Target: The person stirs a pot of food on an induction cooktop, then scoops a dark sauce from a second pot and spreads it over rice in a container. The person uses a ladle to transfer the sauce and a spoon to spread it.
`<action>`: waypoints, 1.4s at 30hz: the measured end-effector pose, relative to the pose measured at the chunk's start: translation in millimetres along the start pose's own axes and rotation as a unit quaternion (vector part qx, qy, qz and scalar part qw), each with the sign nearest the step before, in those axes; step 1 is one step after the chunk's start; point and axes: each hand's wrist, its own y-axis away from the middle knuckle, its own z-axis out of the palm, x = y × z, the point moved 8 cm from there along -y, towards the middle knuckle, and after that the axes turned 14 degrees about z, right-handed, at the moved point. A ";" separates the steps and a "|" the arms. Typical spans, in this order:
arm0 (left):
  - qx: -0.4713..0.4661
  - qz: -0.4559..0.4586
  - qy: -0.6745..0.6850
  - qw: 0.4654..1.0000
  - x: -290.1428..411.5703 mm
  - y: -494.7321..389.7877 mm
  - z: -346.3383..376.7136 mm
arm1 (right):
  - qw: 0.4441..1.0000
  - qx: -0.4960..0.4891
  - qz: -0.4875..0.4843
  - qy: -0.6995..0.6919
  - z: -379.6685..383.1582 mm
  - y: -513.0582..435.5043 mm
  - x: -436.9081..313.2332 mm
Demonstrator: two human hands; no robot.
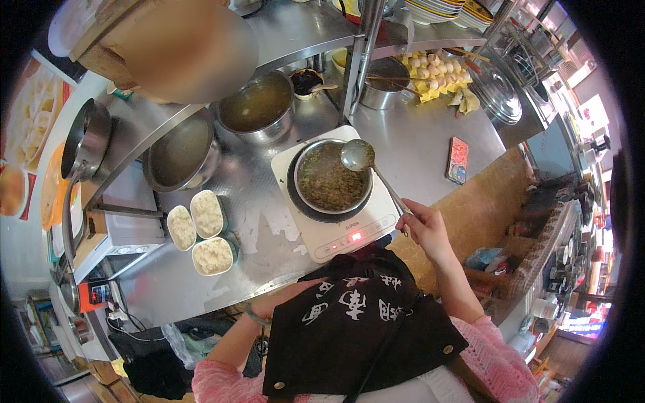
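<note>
My right hand [426,226] grips the handle of a metal ladle [357,155]. The ladle's bowl hangs over the right side of a metal pot [330,177] filled with a brownish-green chopped mixture in liquid. That pot stands on a white Supor induction cooker [322,245] with its red display lit. Low at the counter's front edge is my left hand [287,297], partly hidden by the black apron [352,347]; its fingers cannot be made out. Three tubs of white rice [212,256] sit to the left of the cooker.
Behind the cooker are a large pot of broth [258,107] and a bowl of dark sauce [306,81]. Another wide pot [180,153] stands left. An upright metal post [359,65] supports a shelf. Eggs [434,68] and a phone [457,160] lie to the right.
</note>
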 end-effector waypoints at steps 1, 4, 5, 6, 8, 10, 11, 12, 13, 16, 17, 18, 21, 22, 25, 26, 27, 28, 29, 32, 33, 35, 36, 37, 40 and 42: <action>0.005 -0.036 0.007 0.999 -3.3 -5.9 -13.8 | 1.000 0.004 0.000 0.001 -0.2 -1.4 1.4; 0.162 -0.047 -0.018 0.986 -2.4 -30.3 -80.4 | 0.999 0.015 -0.047 0.011 -1.2 -2.5 -4.1; 0.303 -0.042 -0.057 0.950 0.2 -31.8 -113.5 | 0.998 0.019 -0.057 0.018 -1.3 -2.7 -6.3; 0.389 0.031 -0.033 0.920 8.5 -38.2 -130.3 | 0.994 0.040 -0.082 0.067 -1.5 -2.2 -11.8; 0.503 0.075 0.005 0.861 8.1 -51.7 -146.8 | 0.979 0.091 -0.061 0.169 -2.5 -3.2 -15.1; 0.548 0.091 0.018 0.831 3.9 -72.2 -149.2 | 0.945 0.102 -0.118 0.289 9.3 1.5 -30.5; 0.568 0.098 -0.030 0.816 5.8 -81.3 -152.5 | 0.913 0.118 -0.143 0.365 16.8 2.9 -38.1; 0.578 0.125 -0.090 0.801 11.7 -91.2 -155.2 | 0.875 0.132 -0.176 0.431 26.5 4.4 -46.0; 0.585 0.136 -0.135 0.788 14.6 -97.2 -157.8 | 0.849 0.144 -0.183 0.474 35.5 3.8 -49.8; 0.597 0.116 -0.208 0.766 10.4 -104.8 -167.8 | 0.784 0.166 -0.141 0.581 59.7 -11.7 -51.6; 0.598 0.123 -0.220 0.761 9.6 -108.0 -170.3 | 0.772 0.159 -0.130 0.601 67.7 -19.4 -50.9; 0.603 0.133 -0.227 0.753 9.5 -109.6 -172.2 | 0.772 0.142 -0.116 0.609 75.3 -28.2 -48.8; 0.608 0.160 -0.278 0.726 17.7 -113.3 -175.6 | 0.786 0.091 -0.075 0.607 91.7 -58.4 -44.3; 0.609 0.147 -0.273 0.730 17.2 -115.6 -178.0 | 0.780 0.058 -0.105 0.614 97.7 -63.8 -47.6; 0.601 0.165 -0.308 0.719 29.3 -117.1 -177.0 | 0.754 -0.053 -0.206 0.621 100.2 -59.3 -63.5; 0.597 0.166 -0.314 0.719 31.9 -117.9 -177.0 | 0.724 -0.089 -0.237 0.642 96.3 -50.9 -68.3; 0.598 0.172 -0.312 0.718 34.0 -118.1 -176.9 | 0.686 -0.122 -0.247 0.673 89.9 -43.3 -71.9; 0.600 0.178 -0.311 0.716 35.9 -118.4 -176.8 | 0.641 -0.169 -0.237 0.711 84.6 -38.0 -72.0; 0.598 0.188 -0.308 0.716 38.0 -118.5 -177.1 | 0.617 -0.149 -0.264 0.726 76.1 -34.3 -84.6; 0.583 0.186 -0.346 0.712 44.4 -121.6 -177.7 | 0.557 -0.113 -0.281 0.773 69.8 -32.7 -99.1; 0.576 0.188 -0.347 0.716 45.3 -123.7 -177.1 | 0.554 -0.087 -0.288 0.776 73.8 -35.7 -102.5; 0.566 0.196 -0.324 0.732 44.8 -127.9 -177.5 | 0.556 -0.047 -0.310 0.770 87.9 -42.2 -102.3; 0.567 0.193 -0.322 0.734 44.5 -128.2 -177.9 | 0.562 -0.035 -0.327 0.759 97.1 -45.4 -100.6; 0.567 0.194 -0.313 0.737 44.0 -128.1 -178.4 | 0.559 -0.016 -0.327 0.762 100.0 -49.9 -98.1; 0.588 0.198 -0.297 0.726 41.9 -121.9 -178.3 | 0.562 -0.096 -0.151 0.808 84.9 -72.7 -64.2; 0.612 0.191 -0.274 0.717 36.1 -117.2 -175.6 | 0.637 -0.171 -0.157 0.735 77.2 -79.7 -66.0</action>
